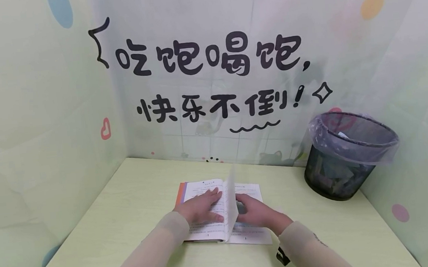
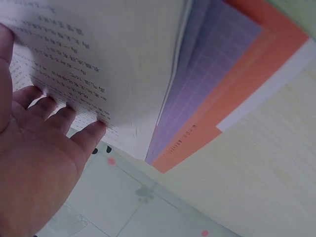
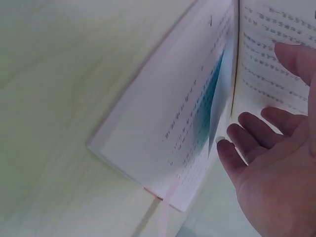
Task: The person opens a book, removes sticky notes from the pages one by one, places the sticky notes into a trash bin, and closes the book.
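An open book (image 1: 207,232) lies on the table, one page (image 1: 232,204) standing upright near its spine. My left hand (image 1: 201,206) rests on the left-hand page with fingers spread. In the left wrist view its fingertips (image 2: 91,131) touch the printed text, and orange and purple cover flaps (image 2: 212,74) show at the book's edge. On the other side of the raised page is my right hand (image 1: 257,210), fingers loosely bent beside it. A teal-tinted slip (image 3: 210,98) stands between the pages in the right wrist view, close to those fingers.
A black mesh waste bin (image 1: 330,178) with a clear plastic liner stands at the table's back right. Printed fabric walls (image 1: 209,74) enclose the back and both sides of the table (image 1: 104,228). A pale pink ribbon (image 3: 170,197) hangs over the book's edge.
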Demonstrator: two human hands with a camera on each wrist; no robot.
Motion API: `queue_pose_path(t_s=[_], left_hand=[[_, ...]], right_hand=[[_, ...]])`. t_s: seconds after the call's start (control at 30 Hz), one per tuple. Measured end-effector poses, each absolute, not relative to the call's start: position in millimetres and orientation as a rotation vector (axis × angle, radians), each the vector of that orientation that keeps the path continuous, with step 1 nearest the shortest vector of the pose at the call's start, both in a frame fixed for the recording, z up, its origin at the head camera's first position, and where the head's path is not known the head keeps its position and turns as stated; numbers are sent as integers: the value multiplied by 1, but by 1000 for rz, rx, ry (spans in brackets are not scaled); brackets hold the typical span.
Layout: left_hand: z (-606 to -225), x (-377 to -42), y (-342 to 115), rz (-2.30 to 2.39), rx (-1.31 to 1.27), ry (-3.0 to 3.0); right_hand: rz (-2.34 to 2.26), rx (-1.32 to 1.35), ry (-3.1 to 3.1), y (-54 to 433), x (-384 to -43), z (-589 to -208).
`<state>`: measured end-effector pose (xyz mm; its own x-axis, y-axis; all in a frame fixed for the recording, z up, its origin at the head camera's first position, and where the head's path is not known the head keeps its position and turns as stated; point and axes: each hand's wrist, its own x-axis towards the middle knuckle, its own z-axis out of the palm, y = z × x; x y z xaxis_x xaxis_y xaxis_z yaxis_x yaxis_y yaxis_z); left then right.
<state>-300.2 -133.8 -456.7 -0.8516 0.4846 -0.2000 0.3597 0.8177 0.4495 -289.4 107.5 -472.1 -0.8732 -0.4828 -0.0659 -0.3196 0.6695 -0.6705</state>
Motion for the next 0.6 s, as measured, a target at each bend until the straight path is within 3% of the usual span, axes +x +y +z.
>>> queue_pose_path(t_s=[0.6], left_hand=[[-456,-299,-154,734,671,2675]], right_hand=[[-794,-665,2586,96,-281,-472]])
